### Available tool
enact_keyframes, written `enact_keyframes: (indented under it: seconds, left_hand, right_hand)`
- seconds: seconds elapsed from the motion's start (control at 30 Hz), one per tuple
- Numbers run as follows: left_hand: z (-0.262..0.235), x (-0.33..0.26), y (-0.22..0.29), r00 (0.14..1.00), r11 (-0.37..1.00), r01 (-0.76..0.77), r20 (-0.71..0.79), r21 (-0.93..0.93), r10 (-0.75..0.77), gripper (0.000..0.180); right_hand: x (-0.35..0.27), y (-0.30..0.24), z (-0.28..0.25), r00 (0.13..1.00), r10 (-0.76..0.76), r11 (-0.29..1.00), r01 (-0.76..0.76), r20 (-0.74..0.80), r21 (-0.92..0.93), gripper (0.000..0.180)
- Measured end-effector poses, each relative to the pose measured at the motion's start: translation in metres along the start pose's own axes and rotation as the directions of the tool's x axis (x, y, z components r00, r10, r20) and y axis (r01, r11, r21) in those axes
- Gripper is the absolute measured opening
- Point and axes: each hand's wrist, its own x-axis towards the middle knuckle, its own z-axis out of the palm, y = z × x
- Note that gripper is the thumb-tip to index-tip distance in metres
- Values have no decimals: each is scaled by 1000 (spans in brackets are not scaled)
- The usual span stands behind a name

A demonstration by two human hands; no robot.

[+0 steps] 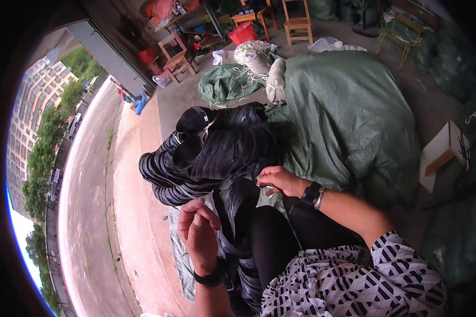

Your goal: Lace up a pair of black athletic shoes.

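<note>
While left hand [198,232] curls empty, right hand [280,180] pinches string [265,187] — grip closed.

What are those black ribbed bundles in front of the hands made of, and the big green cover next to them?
The black bundles look like stacked thin rubber or plastic rings: dull black with a faint sheen and fine ridged edges; which of the two is unclear. The green cover looks like woven plastic sheeting, matte and creased in stiff folds. The right hand pinches what looks like pale cord.
</note>
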Motion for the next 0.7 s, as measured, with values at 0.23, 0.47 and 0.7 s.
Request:
enact_keyframes:
  seconds: [0.23, 0.47, 0.7]
  left_hand:
    - [35, -33, -11, 953, 944, 186, 185, 272, -241, 27]
    - [40, -73, -30, 872, 904, 161, 373, 395, -318, 25]
    - [-47, -86, -70, 891, 808, 410, -378, 424, -253, 33]
  right_hand:
    - [-34, 6, 23, 947, 198, 823, -300, 252, 481, 11]
    - [-11, 12, 13, 1000, -29, 594, 16, 2, 805, 14]
    - [-34, -21, 3, 963, -264, 406, 56, 59, 912, 19]
